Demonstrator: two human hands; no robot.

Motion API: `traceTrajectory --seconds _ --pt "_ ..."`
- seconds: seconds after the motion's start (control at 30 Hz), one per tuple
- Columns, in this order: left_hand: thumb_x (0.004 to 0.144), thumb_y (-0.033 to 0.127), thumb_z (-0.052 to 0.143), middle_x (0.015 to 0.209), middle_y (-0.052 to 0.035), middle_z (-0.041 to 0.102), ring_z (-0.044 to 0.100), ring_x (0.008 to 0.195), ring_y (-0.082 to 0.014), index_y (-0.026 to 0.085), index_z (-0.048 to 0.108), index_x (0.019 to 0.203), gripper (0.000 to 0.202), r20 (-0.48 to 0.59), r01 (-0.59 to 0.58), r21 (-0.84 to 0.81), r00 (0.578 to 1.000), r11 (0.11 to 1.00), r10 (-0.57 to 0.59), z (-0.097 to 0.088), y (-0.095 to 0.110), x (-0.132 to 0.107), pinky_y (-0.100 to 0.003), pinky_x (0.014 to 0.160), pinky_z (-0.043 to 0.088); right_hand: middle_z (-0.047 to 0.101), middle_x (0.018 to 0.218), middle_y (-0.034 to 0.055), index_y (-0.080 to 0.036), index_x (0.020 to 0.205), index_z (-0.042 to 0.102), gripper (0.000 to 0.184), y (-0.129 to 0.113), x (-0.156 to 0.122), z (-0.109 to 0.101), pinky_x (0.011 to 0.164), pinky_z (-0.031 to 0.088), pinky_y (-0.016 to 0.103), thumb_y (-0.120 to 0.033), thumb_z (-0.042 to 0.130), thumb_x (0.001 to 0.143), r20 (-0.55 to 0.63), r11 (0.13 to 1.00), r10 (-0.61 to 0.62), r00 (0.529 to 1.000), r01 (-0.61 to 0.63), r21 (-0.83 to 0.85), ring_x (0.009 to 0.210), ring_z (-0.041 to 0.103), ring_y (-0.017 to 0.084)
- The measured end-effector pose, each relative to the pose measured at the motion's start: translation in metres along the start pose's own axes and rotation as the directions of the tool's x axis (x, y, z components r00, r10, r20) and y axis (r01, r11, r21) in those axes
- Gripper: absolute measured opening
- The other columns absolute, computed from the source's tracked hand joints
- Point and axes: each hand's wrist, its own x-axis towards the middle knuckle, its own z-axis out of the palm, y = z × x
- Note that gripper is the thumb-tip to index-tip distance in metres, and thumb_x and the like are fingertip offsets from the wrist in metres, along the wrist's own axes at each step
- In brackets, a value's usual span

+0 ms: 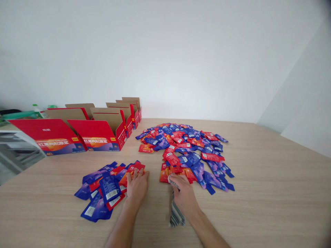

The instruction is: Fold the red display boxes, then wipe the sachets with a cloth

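My left hand [137, 186] lies flat with fingers stretched out, its fingertips on the right edge of a small pile of blue and red sachets [106, 189]. My right hand [183, 193] is curled, fingers closed on a stack of sachets [176, 212] seen edge-on, which runs under the palm toward me. Its fingertips touch the near edge of the big heap of red and blue sachets [186, 148] spread over the middle of the wooden table [271, 193].
A row of open red cardboard boxes [100, 134] with brown flaps stands at the back left of the table. Beyond the table's left edge a grey shelf [15, 144] holds green items. A white wall rises behind.
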Motion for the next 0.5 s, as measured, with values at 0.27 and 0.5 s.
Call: traceTrajectory --seconds 0.27,0.5 --pt "0.087 0.015 0.037 0.143 -0.0117 0.053 0.035 0.138 -0.0378 0.024 0.063 0.127 0.049 -0.081 0.203 0.071 0.977 0.977 -0.197 -0.002 -0.018 0.004 -0.064 0.108 0.016 0.072 0.109 0.0054 -0.024 0.107 0.071 0.035 0.003 0.000 -0.003 0.091 0.051 0.040 -0.003 0.053 0.085 -0.019 1.000 0.018 1.000 -0.018 -0.007 0.102 0.062 0.022" --pt "0.092 0.022 0.036 0.105 -0.0196 0.067 0.057 0.112 -0.0309 0.011 0.068 0.097 0.034 -0.072 0.110 -0.247 0.989 0.963 -0.131 -0.016 0.043 0.007 -0.045 0.098 0.036 0.072 0.109 0.0060 -0.024 0.107 0.071 0.037 0.001 -0.001 -0.003 0.089 0.052 0.041 -0.003 0.050 0.085 -0.031 1.000 0.023 0.999 -0.024 -0.014 0.101 0.062 0.023"
